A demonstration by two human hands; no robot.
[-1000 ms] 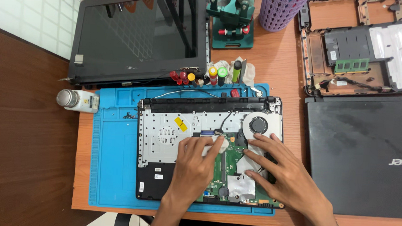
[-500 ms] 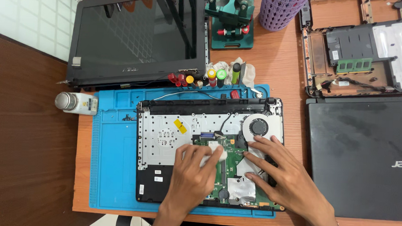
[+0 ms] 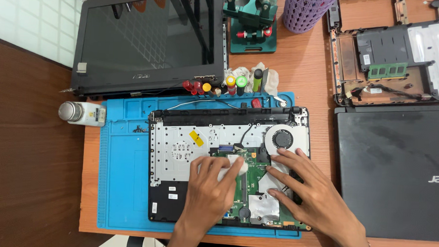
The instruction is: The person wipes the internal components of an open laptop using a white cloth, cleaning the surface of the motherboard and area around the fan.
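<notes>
Opened laptop base (image 3: 204,152), green motherboard (image 3: 254,180) and fan (image 3: 282,139) exposed, flat on blue mat (image 3: 122,183)

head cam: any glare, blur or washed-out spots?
Head view: sharp overall, even light; soft reflections on the detached screen panel; white cloth under the left hand is nearly blown out; right hand casts only faint shadow on the opened laptop; no motion blur visible.

One head-worn camera looks steeply down, close above the desk (image 3: 308,78).
</notes>
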